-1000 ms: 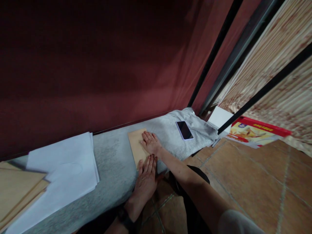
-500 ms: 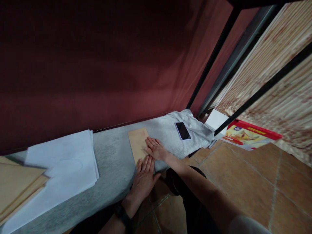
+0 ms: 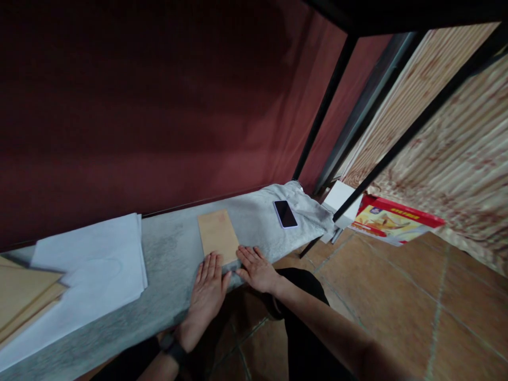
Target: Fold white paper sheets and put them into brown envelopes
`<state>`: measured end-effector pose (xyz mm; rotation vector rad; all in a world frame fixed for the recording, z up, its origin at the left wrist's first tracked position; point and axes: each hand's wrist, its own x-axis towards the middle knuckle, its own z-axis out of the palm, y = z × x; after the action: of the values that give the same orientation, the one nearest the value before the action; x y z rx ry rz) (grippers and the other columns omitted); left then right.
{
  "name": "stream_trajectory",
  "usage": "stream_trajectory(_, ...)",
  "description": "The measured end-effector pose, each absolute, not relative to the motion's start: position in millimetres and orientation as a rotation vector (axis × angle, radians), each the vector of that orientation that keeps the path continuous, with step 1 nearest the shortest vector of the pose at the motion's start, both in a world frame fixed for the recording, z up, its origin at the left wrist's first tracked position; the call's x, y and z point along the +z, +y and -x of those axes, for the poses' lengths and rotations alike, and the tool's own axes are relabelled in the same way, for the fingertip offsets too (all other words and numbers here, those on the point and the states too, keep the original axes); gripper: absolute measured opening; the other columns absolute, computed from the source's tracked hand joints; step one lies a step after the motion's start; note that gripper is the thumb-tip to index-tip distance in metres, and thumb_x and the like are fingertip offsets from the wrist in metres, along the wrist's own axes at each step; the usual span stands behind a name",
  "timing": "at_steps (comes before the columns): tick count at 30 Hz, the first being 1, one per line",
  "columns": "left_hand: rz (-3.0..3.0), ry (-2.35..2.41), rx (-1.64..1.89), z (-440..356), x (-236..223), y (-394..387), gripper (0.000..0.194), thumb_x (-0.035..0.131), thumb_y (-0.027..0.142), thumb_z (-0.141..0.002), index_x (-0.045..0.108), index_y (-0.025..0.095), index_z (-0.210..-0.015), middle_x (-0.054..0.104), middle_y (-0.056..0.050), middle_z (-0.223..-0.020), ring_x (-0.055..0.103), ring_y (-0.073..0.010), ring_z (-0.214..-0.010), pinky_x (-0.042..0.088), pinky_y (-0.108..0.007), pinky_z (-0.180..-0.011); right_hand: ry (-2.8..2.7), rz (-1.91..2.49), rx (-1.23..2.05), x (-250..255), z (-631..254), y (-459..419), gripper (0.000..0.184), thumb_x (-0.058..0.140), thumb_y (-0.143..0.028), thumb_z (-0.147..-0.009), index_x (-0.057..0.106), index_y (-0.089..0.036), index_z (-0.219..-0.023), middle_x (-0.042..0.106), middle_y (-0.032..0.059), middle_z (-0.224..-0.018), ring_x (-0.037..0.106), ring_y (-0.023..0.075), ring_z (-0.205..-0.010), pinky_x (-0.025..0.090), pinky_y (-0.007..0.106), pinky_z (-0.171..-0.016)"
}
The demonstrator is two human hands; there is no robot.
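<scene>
A brown paper envelope (image 3: 217,233) lies flat on the grey cloth, with faint reddish print near its far right corner. My left hand (image 3: 208,288) is palm down, fingers stretched out, its fingertips on the envelope's near left corner. At the near right corner, my right hand (image 3: 257,269) also lies flat with its fingertips at the edge. The two thumbs point toward each other just below the envelope. Neither hand grips anything. To the right on the cloth rests a dark-screened phone (image 3: 285,214) with a pale purple edge.
White paper sheets (image 3: 101,264) are stacked on the grey cloth (image 3: 169,254) at left, partly under several brown envelopes (image 3: 24,291). Black metal posts (image 3: 325,108) stand at right. A red and yellow box (image 3: 391,219) sits on the tiled floor beside a white box (image 3: 342,198).
My right hand has slid off the middle of the envelope to its near right corner. My left hand has moved left, away from the right one. More of the envelope shows.
</scene>
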<state>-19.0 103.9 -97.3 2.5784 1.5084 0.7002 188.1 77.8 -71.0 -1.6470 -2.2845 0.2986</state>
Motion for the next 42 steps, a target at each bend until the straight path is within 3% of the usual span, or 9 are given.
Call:
stream_trajectory(5,-2.432,1.659,0.812,24.2,-101.5,116.0,0.062,0.038,0.041,-0.095,0.052,0.003,-0.141,0.051,-0.028,-0.150,0.052,-0.0362,-0.138,0.043,-0.052,-0.111,-2.314,1.528,0.251,-74.3,-169.4,71.6,0.059,0.045,-0.047,-0.106,0.040,-0.016,-0.156,0.037,0.0119,-0.163,0.031,0.0248,-0.152,0.022,0.046,-0.127)
stream_trajectory(11,-2.085,1.637,0.901,21.7,-86.6,141.5,0.057,0.058,0.035,-0.081,0.058,0.014,-0.134,0.061,-0.020,-0.140,0.058,-0.0344,-0.128,0.045,-0.049,-0.109,-2.300,1.499,0.196,-79.6,-158.9,78.7,0.057,0.049,-0.044,-0.104,0.046,-0.012,-0.151,0.045,0.0146,-0.158,0.041,0.0249,-0.146,0.030,0.042,-0.123)
stream_trajectory(15,-1.462,1.585,0.980,18.6,-73.5,151.3,0.073,0.070,0.031,-0.073,0.047,0.018,-0.141,0.070,-0.011,-0.117,0.068,-0.0285,-0.110,0.052,-0.044,-0.101,-2.268,1.503,0.142,-78.2,-155.7,84.3,0.050,0.053,-0.039,-0.103,0.052,-0.013,-0.145,0.054,0.0126,-0.151,0.052,0.0247,-0.135,0.037,0.041,-0.119)
stream_trajectory(19,-1.168,1.466,1.116,9.9,-59.8,149.3,0.080,0.069,0.027,-0.076,0.037,0.022,-0.149,0.072,-0.005,-0.100,0.071,-0.0234,-0.095,0.055,-0.044,-0.095,-2.175,1.569,0.076,-70.7,-146.6,93.2,0.051,0.057,-0.036,-0.100,0.052,-0.011,-0.144,0.057,0.0151,-0.146,0.056,0.0282,-0.125,0.046,0.042,-0.108)
stream_trajectory(22,-1.217,1.299,1.151,-4.5,-42.3,141.6,0.088,0.072,0.032,-0.077,0.032,0.025,-0.155,0.071,-0.003,-0.104,0.069,-0.0210,-0.102,0.054,-0.039,-0.097,-2.066,1.649,0.075,-59.2,-147.3,105.5,0.045,0.054,-0.026,-0.100,0.055,-0.013,-0.142,0.063,0.0169,-0.133,0.060,0.0290,-0.113,0.052,0.043,-0.097)
stream_trajectory(25,-1.234,1.196,1.166,-20.5,-23.2,134.7,0.090,0.072,0.048,-0.081,0.028,0.032,-0.158,0.068,-0.005,-0.117,0.069,-0.0180,-0.095,0.058,-0.034,-0.087,-1.756,1.702,0.227,-47.7,-159.8,121.7,0.039,0.048,-0.017,-0.099,0.061,-0.019,-0.136,0.066,0.0134,-0.117,0.062,0.0257,-0.105,0.053,0.038,-0.091)
stream_trajectory(28,-1.170,1.103,1.195,-30.6,-15.2,134.3,0.090,0.071,0.057,-0.081,0.028,0.036,-0.158,0.062,-0.007,-0.133,0.068,-0.0196,-0.104,0.059,-0.034,-0.084,-1.233,1.573,0.545,-43.6,-173.1,137.6,0.031,0.046,-0.024,-0.101,0.070,-0.021,-0.120,0.068,0.0087,-0.107,0.064,0.0212,-0.097,0.054,0.033,-0.087)
stream_trajectory(34,-0.931,1.121,0.962,-32.9,-36.8,143.3,0.075,0.083,0.054,-0.066,0.061,0.019,-0.129,0.072,-0.010,-0.110,0.071,-0.0228,-0.092,0.058,-0.035,-0.078,-0.647,1.125,1.337,-58.7,-161.7,143.8,0.033,0.063,-0.048,-0.091,0.068,-0.018,-0.079,0.067,0.0022,-0.069,0.062,0.0160,-0.062,0.054,0.029,-0.065)
stream_trajectory(42,-1.048,1.184,0.960,-39.5,-48.0,155.0,0.046,0.084,0.046,-0.056,0.064,0.018,-0.087,0.070,0.000,-0.069,0.063,-0.0145,-0.061,0.049,-0.026,-0.060,-0.616,1.239,1.433,-71.1,-169.4,137.3,0.032,0.075,-0.040,-0.082,0.064,-0.018,-0.063,0.059,-0.0025,-0.052,0.051,0.0100,-0.046,0.045,0.022,-0.049)
